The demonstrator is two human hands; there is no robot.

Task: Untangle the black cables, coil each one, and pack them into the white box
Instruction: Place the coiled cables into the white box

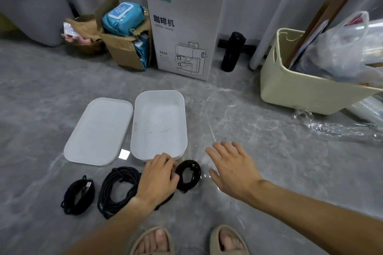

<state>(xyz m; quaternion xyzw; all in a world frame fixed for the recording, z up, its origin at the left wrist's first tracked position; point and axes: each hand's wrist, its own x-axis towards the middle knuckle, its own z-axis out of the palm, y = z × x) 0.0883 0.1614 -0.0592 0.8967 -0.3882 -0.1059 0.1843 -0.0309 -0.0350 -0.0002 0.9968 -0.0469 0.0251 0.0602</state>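
Note:
The open white box (182, 114) stands on the grey floor with nothing inside, its white lid (99, 132) lying flat to its left. Three coiled black cables lie in a row in front of them: a small coil with a USB plug (77, 195) on the left, a large coil (118, 188) in the middle, and a small coil (188, 175) on the right. My left hand (158, 180) grips the left edge of the right coil, fingers curled around it. My right hand (232, 167) hovers just right of that coil, fingers spread, holding nothing.
A tall coffee-maker carton (184, 25) stands behind the box, with a brown cardboard box of blue packs (124, 35) to its left and a black bottle (232, 51) to its right. A cream basket (294, 87) with plastic bags sits far right. My sandalled feet (188, 240) are at the bottom.

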